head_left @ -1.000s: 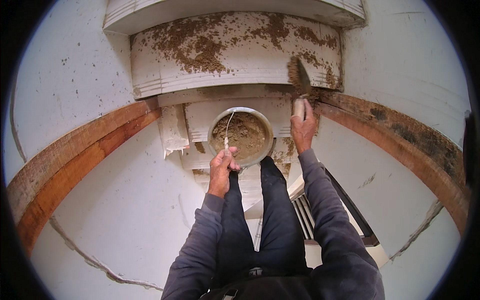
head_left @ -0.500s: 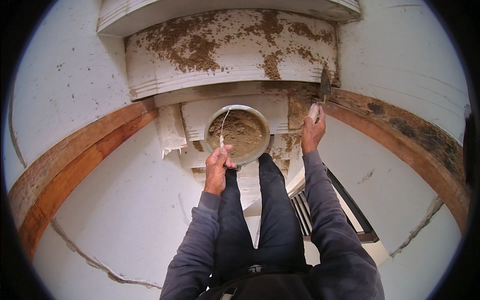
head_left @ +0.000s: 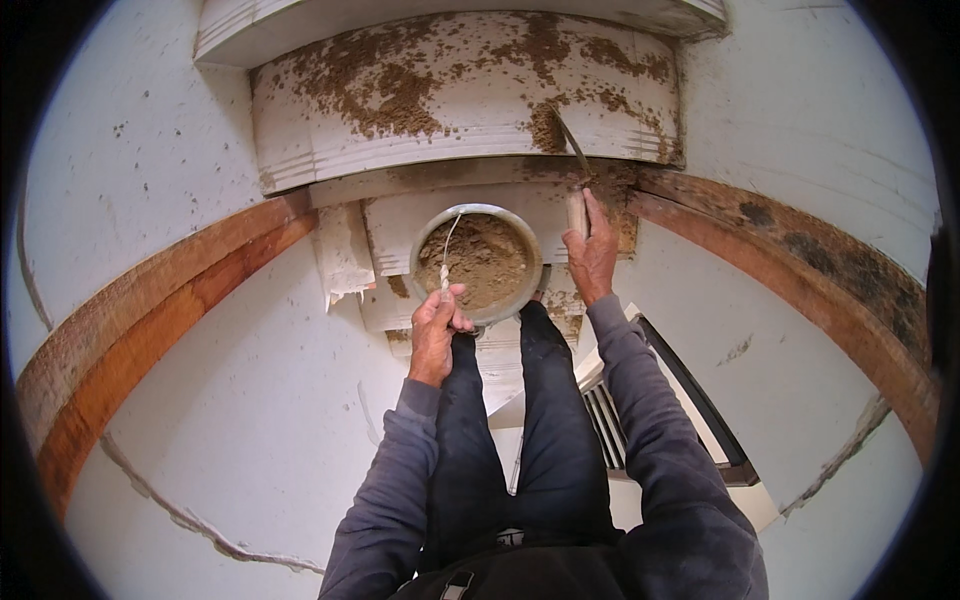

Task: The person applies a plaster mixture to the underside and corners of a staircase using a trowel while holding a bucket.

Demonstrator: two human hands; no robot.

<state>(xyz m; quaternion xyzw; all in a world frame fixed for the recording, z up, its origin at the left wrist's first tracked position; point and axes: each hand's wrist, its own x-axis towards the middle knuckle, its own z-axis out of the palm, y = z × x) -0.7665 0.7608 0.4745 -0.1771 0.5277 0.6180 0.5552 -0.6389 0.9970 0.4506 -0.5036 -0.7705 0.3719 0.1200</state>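
Note:
Closed around the wrapped grip of a wire handle (head_left: 445, 274), my left hand (head_left: 433, 340) is at the near left side of a round bucket (head_left: 536, 241). Crumbly brown mortar (head_left: 475, 262) fills much of the bucket. To the right, my right hand (head_left: 593, 258) grips the wooden handle of a trowel (head_left: 575, 148). The thin blade points up and away, seen nearly edge-on, its tip beside a clump of mortar (head_left: 547, 130) on the pale step (head_left: 470, 143). Whether the blade touches the clump I cannot tell.
More mortar (head_left: 400, 105) is scattered over the step. Another step (head_left: 450, 25) rises beyond it. Wooden beams (head_left: 200, 260) curve along both sides against white walls (head_left: 250, 400). Below right is a dark railing (head_left: 690, 390). My legs (head_left: 550, 400) stand below the bucket.
My right hand has moved left with the trowel, from the step's right corner to the mortar clump, and the blade has turned edge-on. My left hand and the bucket have barely moved.

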